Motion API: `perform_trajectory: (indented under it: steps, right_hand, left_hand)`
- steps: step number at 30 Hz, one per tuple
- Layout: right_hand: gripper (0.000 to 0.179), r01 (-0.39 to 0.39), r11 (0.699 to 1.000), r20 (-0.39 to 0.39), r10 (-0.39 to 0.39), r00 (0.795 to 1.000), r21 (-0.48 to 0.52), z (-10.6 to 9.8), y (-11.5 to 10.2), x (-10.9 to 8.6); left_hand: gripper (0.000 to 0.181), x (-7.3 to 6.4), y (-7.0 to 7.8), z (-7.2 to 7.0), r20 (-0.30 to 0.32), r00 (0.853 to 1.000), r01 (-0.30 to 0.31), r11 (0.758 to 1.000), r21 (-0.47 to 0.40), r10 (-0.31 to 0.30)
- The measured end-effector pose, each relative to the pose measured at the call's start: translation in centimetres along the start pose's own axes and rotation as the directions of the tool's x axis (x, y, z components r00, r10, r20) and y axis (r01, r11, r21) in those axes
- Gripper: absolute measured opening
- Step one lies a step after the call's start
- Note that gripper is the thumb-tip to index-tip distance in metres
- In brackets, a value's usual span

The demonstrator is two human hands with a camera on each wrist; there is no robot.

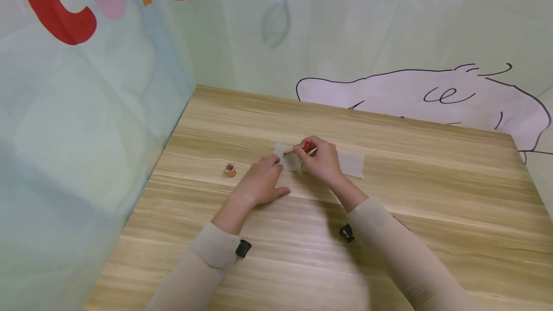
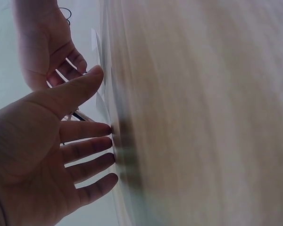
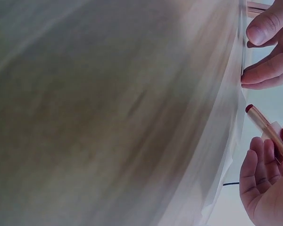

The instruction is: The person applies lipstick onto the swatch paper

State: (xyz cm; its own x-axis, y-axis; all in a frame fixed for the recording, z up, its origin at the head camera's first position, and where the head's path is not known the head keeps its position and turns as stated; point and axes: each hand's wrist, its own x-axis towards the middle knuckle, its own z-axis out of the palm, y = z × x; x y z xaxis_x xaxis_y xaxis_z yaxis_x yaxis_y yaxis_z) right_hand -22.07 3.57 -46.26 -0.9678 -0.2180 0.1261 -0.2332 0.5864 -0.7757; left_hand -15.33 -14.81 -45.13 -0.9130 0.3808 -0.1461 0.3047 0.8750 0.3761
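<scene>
My right hand (image 1: 321, 160) pinches a lipstick (image 1: 288, 152) over a white strip of paper or tissue (image 1: 352, 163) on the table. In the right wrist view the lipstick (image 3: 259, 118) has a gold tube and a dark red tip. It slants between the thumb and fingers of the right hand (image 3: 269, 197). My left hand (image 1: 259, 181) rests by the strip's left end, palm down. In the left wrist view, the fingers of the left hand (image 2: 33, 146) are spread and fairly straight, with tips at the surface. The right palm hides part of the strip.
A small copper-coloured cap (image 1: 230, 170) stands on the wood-grain table (image 1: 186, 234), left of the left hand. Small black devices (image 1: 243, 248) show by both sleeves. Printed fabric walls (image 1: 242, 52) border the table's back and left edges.
</scene>
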Motion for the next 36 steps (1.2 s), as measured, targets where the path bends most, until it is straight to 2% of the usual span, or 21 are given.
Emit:
perform_trajectory:
  steps: [24,36]
  right_hand:
    - [0.021,0.106,0.982,0.012,-0.105,0.994,-0.156,-0.15,-0.04,0.16]
    - [0.022,0.139,0.977,0.089,-0.125,0.988,-0.165,-0.55,0.01,-0.51]
  left_hand:
    - [0.063,0.06,-0.11,0.10,0.004,1.000,-0.005,1.000,0.014,0.005]
    - [0.063,0.01,-0.22,0.13,-0.003,1.000,-0.005,1.000,0.002,0.005]
